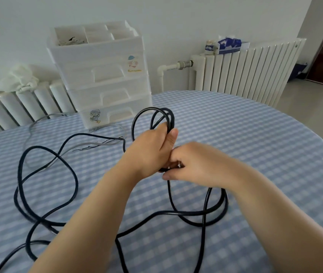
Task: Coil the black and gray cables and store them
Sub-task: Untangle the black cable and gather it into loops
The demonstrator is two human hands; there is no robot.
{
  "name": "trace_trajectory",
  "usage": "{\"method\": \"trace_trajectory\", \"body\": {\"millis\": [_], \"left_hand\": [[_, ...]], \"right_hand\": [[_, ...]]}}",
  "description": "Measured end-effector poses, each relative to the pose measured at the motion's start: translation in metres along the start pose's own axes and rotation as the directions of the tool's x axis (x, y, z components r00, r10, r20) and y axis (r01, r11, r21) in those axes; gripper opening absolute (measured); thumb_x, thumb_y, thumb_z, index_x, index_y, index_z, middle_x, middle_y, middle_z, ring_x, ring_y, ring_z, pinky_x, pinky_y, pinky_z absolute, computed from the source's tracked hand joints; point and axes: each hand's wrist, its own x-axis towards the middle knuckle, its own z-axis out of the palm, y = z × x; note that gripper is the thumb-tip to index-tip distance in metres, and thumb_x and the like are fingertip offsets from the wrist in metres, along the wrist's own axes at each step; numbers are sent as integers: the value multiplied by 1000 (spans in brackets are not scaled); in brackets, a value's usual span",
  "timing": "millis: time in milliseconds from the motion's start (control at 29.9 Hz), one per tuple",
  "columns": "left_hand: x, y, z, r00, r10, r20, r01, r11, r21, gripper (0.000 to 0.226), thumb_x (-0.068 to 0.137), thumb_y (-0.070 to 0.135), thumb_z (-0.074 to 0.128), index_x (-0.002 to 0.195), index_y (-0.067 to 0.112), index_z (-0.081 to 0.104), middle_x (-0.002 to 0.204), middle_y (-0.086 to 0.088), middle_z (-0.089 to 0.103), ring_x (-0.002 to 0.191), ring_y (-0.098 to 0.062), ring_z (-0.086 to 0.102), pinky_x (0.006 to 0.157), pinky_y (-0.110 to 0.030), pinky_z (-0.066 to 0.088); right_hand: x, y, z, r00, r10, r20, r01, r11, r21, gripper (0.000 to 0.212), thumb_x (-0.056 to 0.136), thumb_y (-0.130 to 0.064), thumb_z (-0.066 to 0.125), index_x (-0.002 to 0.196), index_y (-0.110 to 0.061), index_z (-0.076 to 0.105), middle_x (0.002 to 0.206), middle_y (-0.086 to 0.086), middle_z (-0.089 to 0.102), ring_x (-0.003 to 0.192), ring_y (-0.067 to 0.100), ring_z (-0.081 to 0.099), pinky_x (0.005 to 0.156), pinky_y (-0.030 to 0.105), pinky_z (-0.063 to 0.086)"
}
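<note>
Left grip (pixel 150 148) clenched around black cable (pixel 74 178) loops rising above it, right grip (pixel 192 164) pinching the same cable just below, slack sprawled toward the surface's (pixel 255 134) near edge

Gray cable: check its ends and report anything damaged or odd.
The gray cable ends beside the drawer unit in bare, splayed thin wires with no plug visible. Its other end runs off the table edge, unseen.
</note>
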Motion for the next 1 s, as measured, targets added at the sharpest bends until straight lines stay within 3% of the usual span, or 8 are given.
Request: {"method": "trace_trajectory", "body": {"millis": [134,268,435,502,636,769,870,1004], "left_hand": [[1,3,-7,983,-89,162,122,970,-208,48,102,42,27,79,7,50,54,2,53,41,-9,49,51,-31,40],[1,-2,-12,884,-71,462,335,786,-520,66,92,62,24,72,3,46,49,2,26,42,-12,18,42,-22,17],[-1,-11,-21,824,82,561,373,668,-644,52,92,59,38,71,13,47,47,5,27,37,-7,19,39,-14,22],[-2,-15,-25,773,213,597,433,511,-743,45,89,57,50,67,18,44,46,9,29,33,-2,21,36,-10,22],[1,-19,-26,665,564,489,603,-19,-798,35,96,41,50,73,18,38,48,7,31,31,-5,28,32,-14,18],[8,-28,-20,693,592,412,648,-259,-717,38,99,40,45,76,10,44,50,2,35,35,-9,35,33,-18,19],[9,-36,-14,741,511,435,629,-305,-715,44,96,48,43,76,9,47,50,4,34,36,-8,34,36,-20,25],[4,-23,-11,852,241,465,503,-129,-854,50,88,62,36,65,18,45,44,11,22,30,-2,18,32,-15,15]], "right_hand": [[1,9,-8,969,3,-246,1,1000,18,29,75,-56,70,78,-29,59,70,-16,62,69,-3,56,61,18,39],[7,14,-6,935,-13,-353,14,1000,1,34,73,-60,69,80,-38,45,68,-13,59,64,1,53,58,23,38],[5,25,-11,933,-111,-343,255,876,409,24,84,-24,71,106,-32,63,82,0,69,79,19,65,80,44,53],[6,24,-11,895,-132,-427,329,841,430,22,84,-27,70,105,-34,66,84,5,67,81,25,65,79,47,53],[10,31,-12,829,-44,-557,350,818,456,28,84,-46,63,112,-41,59,110,-10,57,107,7,57,100,36,46],[14,27,-2,984,48,-172,143,362,921,44,96,-44,42,126,-16,58,125,5,64,110,25,65,94,49,51],[20,16,5,959,226,-171,81,359,930,36,99,-41,41,113,-15,61,104,4,65,83,20,68,75,41,58],[23,16,9,897,317,-308,117,502,857,24,101,-33,43,98,-19,63,91,0,66,69,14,67,68,44,60]]}}
